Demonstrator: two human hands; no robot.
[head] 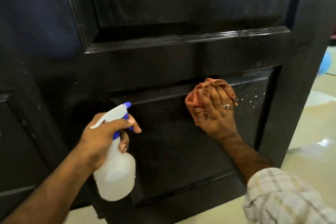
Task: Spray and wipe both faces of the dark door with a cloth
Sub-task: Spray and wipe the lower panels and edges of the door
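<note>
Droplets of white spray (251, 99) speckled the upper right corner of the lower recessed panel (181, 151) of the glossy black panelled wooden door (163, 63), and that patch lay just to the right of the crumpled reddish-brown cloth (198, 92). The right hand (215, 114), wearing a ring, held the cloth bunched under curled fingers and pressed it flat against the panel's top edge, right below the moulding. A short sideways sweep to the right, along the panel's horizontal edge, looked like the move that would reach the wet spots, and the right hand was plainly the nearer one.

The left hand (107, 131) gripped the neck of the translucent white plastic spray bottle (116, 167), a finger curled over the blue trigger, the blue nozzle (127, 105) aimed up and rightward toward the same panel. The bottle hung well left of the cloth and apart from the door.

The paint looked hard and slick, with raised mouldings and corners where liquid might collect. The cloth appeared soft and absorbent. A pale checked sleeve (283, 198) covered the right forearm, above shiny cream floor tiles (309, 132).
</note>
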